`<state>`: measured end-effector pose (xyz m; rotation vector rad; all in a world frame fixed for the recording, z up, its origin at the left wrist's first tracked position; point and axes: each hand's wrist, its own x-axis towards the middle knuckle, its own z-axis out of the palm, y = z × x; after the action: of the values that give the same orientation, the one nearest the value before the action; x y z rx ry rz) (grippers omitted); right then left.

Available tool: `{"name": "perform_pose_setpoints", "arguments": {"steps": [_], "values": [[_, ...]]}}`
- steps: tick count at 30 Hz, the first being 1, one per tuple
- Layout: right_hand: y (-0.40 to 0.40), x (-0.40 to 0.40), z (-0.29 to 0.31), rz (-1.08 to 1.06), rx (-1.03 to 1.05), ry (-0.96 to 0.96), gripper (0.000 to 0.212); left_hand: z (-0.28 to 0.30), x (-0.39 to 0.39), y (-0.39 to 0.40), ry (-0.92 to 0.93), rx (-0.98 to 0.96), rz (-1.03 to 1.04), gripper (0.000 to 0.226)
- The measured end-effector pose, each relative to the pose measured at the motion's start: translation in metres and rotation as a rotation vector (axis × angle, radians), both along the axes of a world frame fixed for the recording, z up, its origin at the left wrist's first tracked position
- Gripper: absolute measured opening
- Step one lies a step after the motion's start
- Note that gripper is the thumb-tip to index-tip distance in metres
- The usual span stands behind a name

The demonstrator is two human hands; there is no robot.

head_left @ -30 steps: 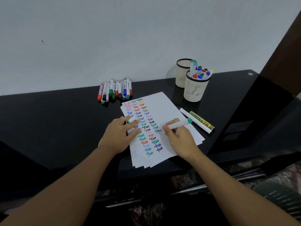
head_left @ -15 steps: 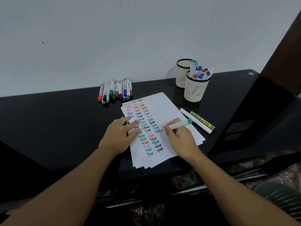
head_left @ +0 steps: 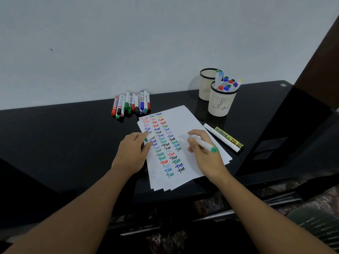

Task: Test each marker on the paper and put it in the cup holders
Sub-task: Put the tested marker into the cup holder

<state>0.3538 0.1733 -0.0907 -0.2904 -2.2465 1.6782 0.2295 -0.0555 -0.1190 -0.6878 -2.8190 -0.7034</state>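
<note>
Two cup holders (head_left: 221, 103); two markers lying loose beside the paper (head_left: 222, 137); about eleven markers in the pile (head_left: 131, 104); several paper sheets (head_left: 183, 121) stacked.

A glossy black table (head_left: 55, 143) is seen across the whole width of the view, and it is placed against a plain pale wall (head_left: 128, 43), on which one small dark mark (head_left: 51, 50) is found at the upper left. At the right edge a dark brown wooden panel (head_left: 322, 76) is seen rising above the table, and a small round silver fitting (head_left: 283, 85) is set into the table top near it. Below the front edge of the table a patterned floor covering (head_left: 321, 202) is partly shown, and at the lower right corner a dark object with a woven texture (head_left: 315, 224) is visible, which cannot be identified.
</note>
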Motion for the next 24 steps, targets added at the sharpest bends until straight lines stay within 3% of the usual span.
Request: {"name": "perform_pose_setpoints", "arguments": {"steps": [4, 6, 8, 11, 14, 16, 20, 22, 24], "values": [[0.002, -0.001, -0.004, 0.052, 0.131, -0.049, 0.021, -0.003, 0.0, 0.0, 0.072, 0.022, -0.013, 0.033], [0.005, -0.003, -0.002, 0.164, 0.152, -0.11, 0.059, -0.003, 0.001, 0.0, 0.106, 0.009, -0.026, 0.029], [0.007, -0.008, 0.003, 0.243, 0.103, -0.183, 0.077, -0.003, 0.001, 0.0, 0.118, 0.001, -0.039, 0.027], [0.004, -0.016, 0.011, 0.279, 0.045, -0.174, 0.067, -0.002, 0.002, 0.0, 0.11, 0.013, -0.047, 0.027], [-0.002, -0.026, 0.019, 0.2, 0.057, -0.083, 0.037, -0.001, 0.003, 0.0, 0.116, 0.018, -0.048, 0.028], [-0.004, -0.034, 0.026, 0.203, 0.174, -0.097, 0.029, 0.0, 0.004, 0.0, 0.127, 0.011, -0.045, 0.029], [-0.001, -0.052, 0.032, 0.305, 0.573, -0.264, 0.044, 0.004, 0.008, 0.0, 0.152, 0.04, -0.037, 0.027], [0.001, -0.057, 0.033, 0.279, 0.754, -0.261, 0.03, 0.006, 0.01, 0.001, 0.15, 0.051, -0.031, 0.027], [0.004, -0.058, 0.035, 0.272, 0.787, -0.231, 0.021, 0.008, 0.012, 0.001, 0.149, 0.054, -0.028, 0.028]]}}
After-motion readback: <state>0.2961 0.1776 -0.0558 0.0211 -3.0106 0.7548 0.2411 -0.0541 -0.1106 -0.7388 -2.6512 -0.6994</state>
